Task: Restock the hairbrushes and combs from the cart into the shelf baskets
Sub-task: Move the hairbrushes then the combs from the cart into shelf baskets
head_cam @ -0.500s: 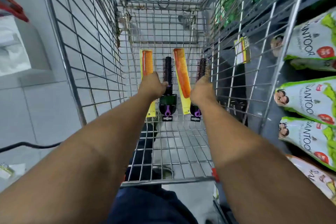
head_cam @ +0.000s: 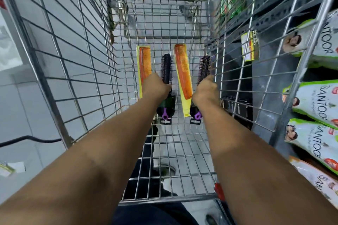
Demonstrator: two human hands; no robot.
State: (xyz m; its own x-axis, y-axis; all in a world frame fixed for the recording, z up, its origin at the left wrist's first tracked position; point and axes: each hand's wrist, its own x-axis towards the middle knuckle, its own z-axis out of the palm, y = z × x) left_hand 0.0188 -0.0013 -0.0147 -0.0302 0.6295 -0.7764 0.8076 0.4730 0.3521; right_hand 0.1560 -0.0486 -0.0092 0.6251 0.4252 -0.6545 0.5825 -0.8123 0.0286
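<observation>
Four items lie side by side on the floor of the wire cart (head_cam: 164, 200). From left to right they are an orange comb on a yellow card (head_cam: 144, 62), a black round hairbrush with a purple handle end (head_cam: 166, 67), a second orange comb (head_cam: 182, 71) and a second round hairbrush (head_cam: 204, 65). My left hand (head_cam: 155, 87) is down on the left comb's lower end and the left brush's neck, fingers curled under. My right hand (head_cam: 205, 91) is curled around the right brush, whose purple handle shows below my wrist.
The cart's wire walls rise close on both sides of my arms. A dark shelf unit (head_cam: 270, 82) stands right of the cart, with white-and-green Santoor packs (head_cam: 314, 104) and a yellow price label (head_cam: 250, 45). A black cable (head_cam: 36, 139) lies on the tiled floor at left.
The view has dipped deeper into the cart. Both hands stay on the same items, and the right hand has closed a little more around the right brush.
</observation>
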